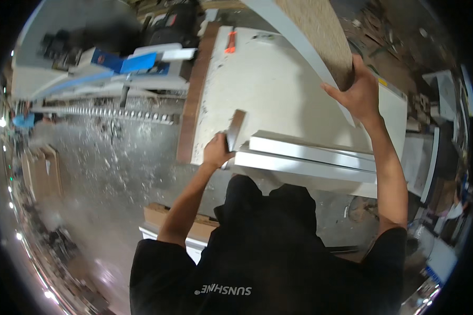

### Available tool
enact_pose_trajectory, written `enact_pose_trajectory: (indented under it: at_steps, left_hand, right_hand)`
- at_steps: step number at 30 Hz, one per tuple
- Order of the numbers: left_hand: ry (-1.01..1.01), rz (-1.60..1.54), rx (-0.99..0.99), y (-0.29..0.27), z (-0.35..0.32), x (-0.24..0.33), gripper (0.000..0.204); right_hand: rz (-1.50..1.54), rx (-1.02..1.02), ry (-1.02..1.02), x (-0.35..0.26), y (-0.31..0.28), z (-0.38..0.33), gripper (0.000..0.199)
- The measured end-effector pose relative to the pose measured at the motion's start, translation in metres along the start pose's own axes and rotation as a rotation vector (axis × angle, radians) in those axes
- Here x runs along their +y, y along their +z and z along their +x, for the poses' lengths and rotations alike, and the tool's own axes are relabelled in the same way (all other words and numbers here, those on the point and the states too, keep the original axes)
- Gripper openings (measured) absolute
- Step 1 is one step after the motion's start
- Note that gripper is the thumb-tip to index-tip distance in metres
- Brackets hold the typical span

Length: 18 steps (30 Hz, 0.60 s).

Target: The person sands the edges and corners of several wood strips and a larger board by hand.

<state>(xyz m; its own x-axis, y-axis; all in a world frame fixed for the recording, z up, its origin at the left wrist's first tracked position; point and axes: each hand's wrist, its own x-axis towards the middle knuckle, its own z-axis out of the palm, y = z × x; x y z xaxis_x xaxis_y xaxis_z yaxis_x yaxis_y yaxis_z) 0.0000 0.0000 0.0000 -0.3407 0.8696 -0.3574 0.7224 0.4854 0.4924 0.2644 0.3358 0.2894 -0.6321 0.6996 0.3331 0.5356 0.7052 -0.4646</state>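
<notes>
My right hand is closed on the edge of a long board with a wood-coloured face and a white edge, which rises toward the top of the view. The thumb lies on the white edge, the fingers round the far side. Lower left, my left hand is closed round a small flat brown piece with a pale edge, whose exact kind I cannot make out. Right beside that hand lie two stacked white-edged boards, along the near side of the pale worktable.
An orange-handled tool lies at the table's far left corner. Beyond the table's brown left edge stands a machine with a blue part. Cardboard sits on the littered grey floor. Scrap pieces lie to the right.
</notes>
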Motion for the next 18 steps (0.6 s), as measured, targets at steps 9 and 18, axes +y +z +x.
enact_pose_trajectory:
  at_steps: [9, 18]
  left_hand:
    - [-0.264, -0.393, 0.294, -0.059, -0.091, -0.121, 0.060]
    - [-0.668, -1.098, 0.628, -0.057, -0.174, -0.214, 0.043]
  right_hand:
    - [-0.250, -0.488, 0.013, -0.075, 0.193, -0.006, 0.079]
    - [-0.241, -0.851, -0.210, -0.116, 0.314, -0.061, 0.070]
